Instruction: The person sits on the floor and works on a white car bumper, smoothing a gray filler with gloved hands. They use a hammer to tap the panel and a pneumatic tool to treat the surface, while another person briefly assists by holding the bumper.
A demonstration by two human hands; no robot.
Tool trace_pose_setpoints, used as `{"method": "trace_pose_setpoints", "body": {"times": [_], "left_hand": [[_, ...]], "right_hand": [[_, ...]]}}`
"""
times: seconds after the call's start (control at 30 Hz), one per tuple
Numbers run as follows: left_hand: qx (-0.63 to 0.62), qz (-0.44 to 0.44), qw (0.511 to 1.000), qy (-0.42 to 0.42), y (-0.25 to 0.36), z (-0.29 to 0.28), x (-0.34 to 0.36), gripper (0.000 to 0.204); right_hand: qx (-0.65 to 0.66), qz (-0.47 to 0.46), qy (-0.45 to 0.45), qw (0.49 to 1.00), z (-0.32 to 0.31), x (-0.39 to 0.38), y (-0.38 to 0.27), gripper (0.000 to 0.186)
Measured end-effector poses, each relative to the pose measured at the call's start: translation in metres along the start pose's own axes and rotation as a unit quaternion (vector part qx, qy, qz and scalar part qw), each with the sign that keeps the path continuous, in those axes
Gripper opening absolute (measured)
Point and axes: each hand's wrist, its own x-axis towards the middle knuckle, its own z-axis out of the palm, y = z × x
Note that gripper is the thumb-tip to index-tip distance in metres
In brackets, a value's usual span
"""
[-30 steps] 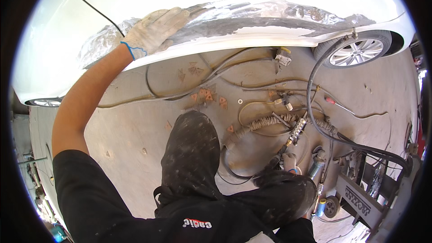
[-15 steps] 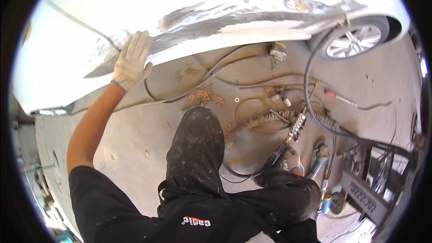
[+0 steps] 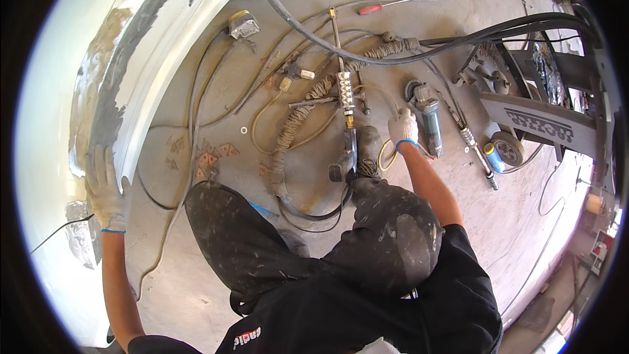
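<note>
My left hand (image 3: 106,187), in a pale work glove, lies flat with fingers stretched on the white car's side panel (image 3: 147,72), over a grey sanded patch. My right hand (image 3: 403,126), gloved too, is low over the floor with its fingers curled; whatever they may hold is hidden. Just right of it lies a teal angle grinder (image 3: 430,121). Left of that hand, a slide-hammer dent puller (image 3: 346,95) with a spring-like shaft and dark pistol grip leans by my knee.
Black cables (image 3: 419,59) arch from a wheeled metal cart (image 3: 534,121) at right. A red-handled screwdriver (image 3: 371,10), a wrapped hose (image 3: 288,132), a yellow-topped block-like tool (image 3: 244,25) and brown triangular pieces (image 3: 207,160) lie on the floor. A blue canister (image 3: 493,157) stands near the cart wheel.
My view has swung right and down, so the car panel now fills the left side. My left hand still rests on the panel; my right hand has reached out beside the grinder.
</note>
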Motion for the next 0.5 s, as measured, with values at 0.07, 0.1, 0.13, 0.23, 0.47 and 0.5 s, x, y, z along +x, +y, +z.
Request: {"method": "trace_pose_setpoints", "body": {"times": [0.07,0.1,0.13,0.23,0.47,0.5], "left_hand": [[0.023,0.032,0.999,-0.012,0.005,-0.003,0.005,0.078],[0.019,0.054,0.998,-0.005,0.005,-0.001,0.006,0.077],[0.036,0.049,0.998,-0.032,0.005,0.002,0.007,0.075],[0.050,0.058,0.994,-0.084,0.007,0.021,0.004,0.066],[-0.124,0.184,0.953,-0.206,0.115,0.052,0.001,0.042],[-0.136,0.164,0.957,-0.196,0.142,0.049,0.004,0.041]], "right_hand": [[0.045,-0.051,-0.031,0.997,0.004,0.002,-0.007,0.041],[0.071,-0.068,-0.055,0.994,0.008,0.000,-0.016,0.040],[0.101,-0.091,-0.069,0.988,0.012,-0.002,-0.026,0.039],[0.103,-0.125,-0.128,0.978,0.033,-0.015,-0.065,0.034],[0.190,-0.117,-0.251,0.942,0.034,-0.039,-0.079,0.051],[0.207,-0.148,-0.261,0.931,0.027,-0.041,-0.070,0.060]]}}
